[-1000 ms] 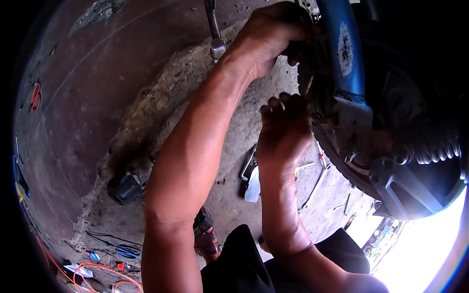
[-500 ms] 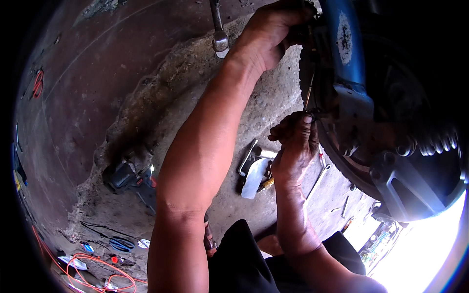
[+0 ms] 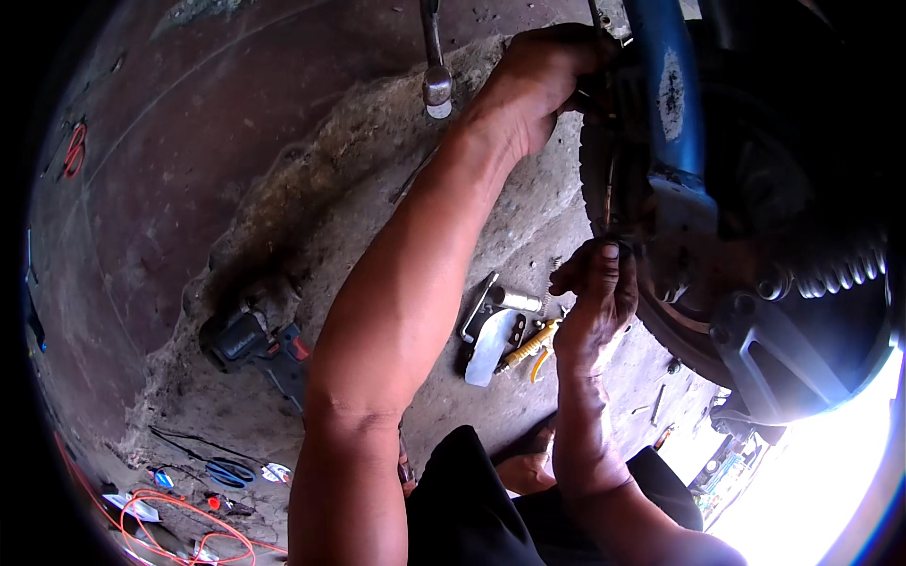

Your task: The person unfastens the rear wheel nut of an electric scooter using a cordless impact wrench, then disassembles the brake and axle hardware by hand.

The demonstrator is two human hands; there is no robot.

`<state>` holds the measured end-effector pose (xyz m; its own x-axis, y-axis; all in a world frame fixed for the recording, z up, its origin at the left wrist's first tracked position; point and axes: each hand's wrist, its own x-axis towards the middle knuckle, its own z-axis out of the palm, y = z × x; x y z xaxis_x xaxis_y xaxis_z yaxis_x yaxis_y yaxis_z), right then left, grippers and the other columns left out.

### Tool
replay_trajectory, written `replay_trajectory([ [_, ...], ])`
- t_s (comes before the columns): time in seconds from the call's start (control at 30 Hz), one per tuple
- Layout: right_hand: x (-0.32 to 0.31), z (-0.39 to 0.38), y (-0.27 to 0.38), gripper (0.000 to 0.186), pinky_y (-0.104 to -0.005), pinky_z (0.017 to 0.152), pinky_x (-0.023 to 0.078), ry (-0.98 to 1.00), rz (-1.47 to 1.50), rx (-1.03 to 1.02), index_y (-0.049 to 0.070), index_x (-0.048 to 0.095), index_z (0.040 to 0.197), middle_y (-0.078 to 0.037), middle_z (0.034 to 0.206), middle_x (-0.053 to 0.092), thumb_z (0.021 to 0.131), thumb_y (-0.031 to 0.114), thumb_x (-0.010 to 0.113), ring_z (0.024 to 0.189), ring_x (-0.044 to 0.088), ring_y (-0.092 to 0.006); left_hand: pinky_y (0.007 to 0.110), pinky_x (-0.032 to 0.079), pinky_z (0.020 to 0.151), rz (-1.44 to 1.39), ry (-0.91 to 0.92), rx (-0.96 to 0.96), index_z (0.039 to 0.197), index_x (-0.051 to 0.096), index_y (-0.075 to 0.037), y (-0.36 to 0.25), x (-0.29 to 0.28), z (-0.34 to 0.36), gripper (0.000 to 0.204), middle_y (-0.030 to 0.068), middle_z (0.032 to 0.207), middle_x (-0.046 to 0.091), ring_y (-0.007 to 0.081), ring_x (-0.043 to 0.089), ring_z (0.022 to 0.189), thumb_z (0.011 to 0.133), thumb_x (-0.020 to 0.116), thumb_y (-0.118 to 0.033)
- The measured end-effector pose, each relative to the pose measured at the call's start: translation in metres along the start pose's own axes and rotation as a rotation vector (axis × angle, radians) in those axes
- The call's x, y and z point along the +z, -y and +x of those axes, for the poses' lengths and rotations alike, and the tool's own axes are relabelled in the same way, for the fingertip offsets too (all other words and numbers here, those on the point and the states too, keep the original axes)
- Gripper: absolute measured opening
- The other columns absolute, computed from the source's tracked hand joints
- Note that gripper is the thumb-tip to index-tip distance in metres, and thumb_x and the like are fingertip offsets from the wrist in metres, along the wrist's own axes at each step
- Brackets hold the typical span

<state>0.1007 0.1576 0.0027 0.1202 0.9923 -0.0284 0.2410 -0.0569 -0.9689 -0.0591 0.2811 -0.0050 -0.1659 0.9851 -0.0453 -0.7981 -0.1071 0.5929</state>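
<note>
My left hand point(image 3: 552, 75) reaches up to the dark parts beside a blue frame tube point(image 3: 675, 104). Its fingers curl in there, and the shadow hides what they grip. Lower down, my right hand point(image 3: 599, 292) is closed, thumb pressed to the fingers, at the bottom end of a thin metal cable or rod point(image 3: 609, 189). That cable runs upright between both hands, along the edge of a tyre point(image 3: 593, 174). Grease darkens the right fingers. To their right are a coil spring point(image 3: 840, 275) and a grey metal hub cover point(image 3: 779, 363).
On the rough ground lie a yellow-handled air gun point(image 3: 530, 347), a metal cylinder point(image 3: 517, 299) and a flat metal plate point(image 3: 491, 349). Left of my left arm sits a cordless power tool point(image 3: 260, 344). An orange cord point(image 3: 203, 530) and blue-handled scissors point(image 3: 229, 472) lie lower left.
My right hand has shifted slightly right and down, still at the cable's lower end. My left hand has moved slightly down. The yellow-handled air gun shows more fully now.
</note>
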Motion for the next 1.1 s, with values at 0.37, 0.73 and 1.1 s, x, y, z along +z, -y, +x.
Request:
replay_trajectory([
  [0.37,-0.025,0.007,0.016,0.032,-0.0308,0.062,0.044,0.185,-0.644,-0.24,0.0,0.055,0.099,-0.007,0.066,0.057,0.098,0.029,0.044,0.062,0.053,-0.0155,0.034,0.053,0.063,-0.569,-0.147,-0.01,0.088,0.058,0.001,0.0,0.022,0.036,0.02,0.0102,0.069,0.06,0.0217,0.06,0.063,0.082,0.052,-0.017],
  [0.73,-0.037,0.03,0.006,0.015,-0.043,0.075,0.044,0.347,-0.714,-0.535,0.003,0.058,0.098,-0.013,0.084,0.06,0.09,0.011,0.049,0.075,0.056,-0.0329,0.033,0.052,0.06,-0.5,-0.268,0.129,0.09,0.059,-0.004,0.0,0.03,0.03,0.019,0.0101,0.075,0.063,0.0205,0.06,0.063,0.085,0.052,-0.02],
  [1.1,-0.036,0.025,0.001,0.03,-0.0343,0.07,0.044,0.282,-0.738,-0.56,0.0,0.058,0.091,-0.014,0.077,0.062,0.098,0.02,0.038,0.07,0.054,-0.0234,0.034,0.048,0.066,-0.127,-0.268,0.098,0.09,0.065,-0.001,-0.018,0.033,0.022,0.018,0.0098,0.08,0.064,0.0202,0.06,0.068,0.084,0.052,-0.013],
])
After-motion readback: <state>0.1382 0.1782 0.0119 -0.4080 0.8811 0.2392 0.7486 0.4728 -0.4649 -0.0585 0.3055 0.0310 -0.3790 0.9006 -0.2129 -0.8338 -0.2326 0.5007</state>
